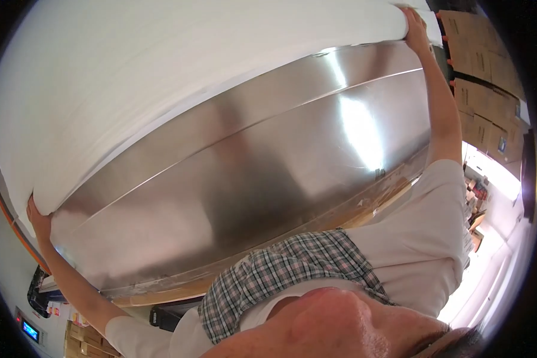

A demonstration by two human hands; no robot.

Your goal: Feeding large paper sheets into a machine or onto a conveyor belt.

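A wide white roll or sheet (179,65), cloth or paper I cannot tell, lies across the far side of a shiny steel table (268,173). Its near edge looks thick and rounded. At the left end of that edge, my left hand (39,219) is closed round it, with the fingers partly hidden. Far out at the right end, my right hand (416,30) grips the same edge, fingers bent over it. Both my arms are stretched wide over the tabletop, and nothing else is seen in either hand.
Stacked cardboard boxes (483,53) stand beyond the table's right end. More boxes (86,340) are at the lower left, near a small lit screen (30,330) on the wall. An orange strip (12,218) runs past the left end. The table's near edge has a brown border (161,294).
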